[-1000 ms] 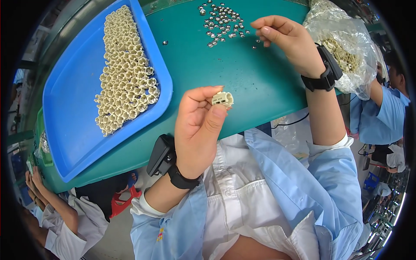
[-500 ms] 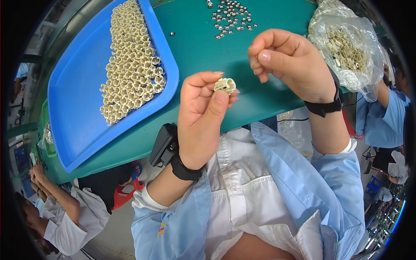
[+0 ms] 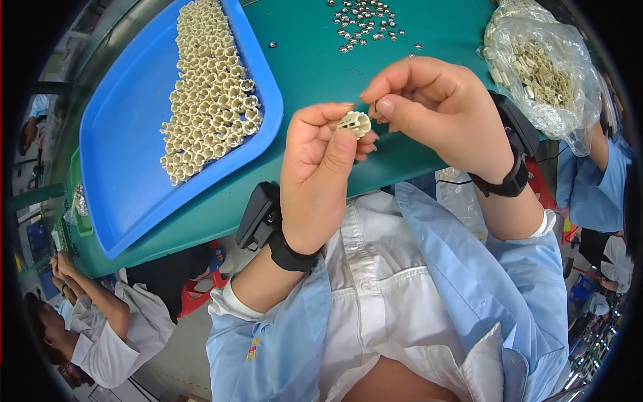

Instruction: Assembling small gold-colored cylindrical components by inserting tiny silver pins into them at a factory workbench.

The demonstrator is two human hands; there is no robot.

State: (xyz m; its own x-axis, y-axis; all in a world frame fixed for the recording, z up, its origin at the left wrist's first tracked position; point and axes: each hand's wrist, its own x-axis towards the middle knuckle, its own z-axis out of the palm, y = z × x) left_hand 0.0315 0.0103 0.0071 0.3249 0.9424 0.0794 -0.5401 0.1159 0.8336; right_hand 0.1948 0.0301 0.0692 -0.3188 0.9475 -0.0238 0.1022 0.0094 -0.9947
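Observation:
My left hand (image 3: 320, 175) is raised over the near edge of the green table (image 3: 315, 74) and pinches a small cream plastic ring part (image 3: 354, 122) between thumb and fingers. My right hand (image 3: 435, 114) is closed right beside it, fingertips pinched together and touching the part; whatever it holds between them is hidden. Small shiny metal pieces (image 3: 362, 20) lie scattered on the table beyond my hands.
A blue tray (image 3: 127, 167) at the left holds several rows of the same cream parts (image 3: 207, 94). A clear plastic bag (image 3: 542, 74) of cream parts lies at the right. Other people sit at the lower left (image 3: 100, 335) and right (image 3: 603, 174).
My right hand came back from the metal pieces to my left hand and now pinches at the cream part. My left hand lifted the part slightly closer to me.

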